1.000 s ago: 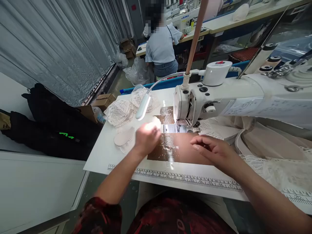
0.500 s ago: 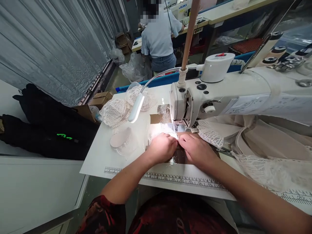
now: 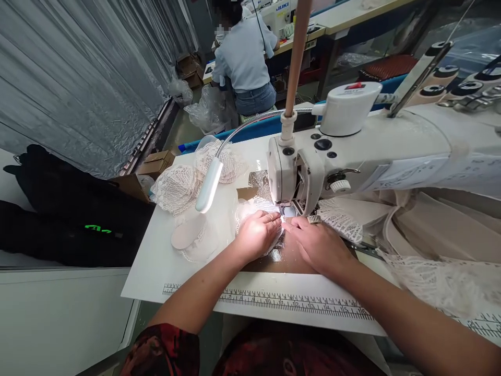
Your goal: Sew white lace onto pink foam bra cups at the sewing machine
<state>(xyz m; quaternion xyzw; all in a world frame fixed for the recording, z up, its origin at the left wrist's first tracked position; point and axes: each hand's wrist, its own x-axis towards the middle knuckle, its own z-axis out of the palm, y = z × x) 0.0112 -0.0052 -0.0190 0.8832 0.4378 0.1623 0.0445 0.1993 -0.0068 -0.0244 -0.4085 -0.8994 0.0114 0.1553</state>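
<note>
On white, ruler-marked surface point(image 3: 151, 271), from head view: saw lace piece point(image 3: 245, 209) by needle end of sewing machine point(image 3: 385, 138). Noted left hand point(image 3: 258, 233) laid over it, right hand point(image 3: 318, 241) bent at its right edge; could not tell either grip. Logged lace stacks point(image 3: 178, 188) farther left.

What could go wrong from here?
The left grip and right grip are close to the machine's needle area, so a fingertip might get caught. The lace under the left grip could shift or pucker if pressed unevenly. The cloth heap near the right forearm might snag.
</note>
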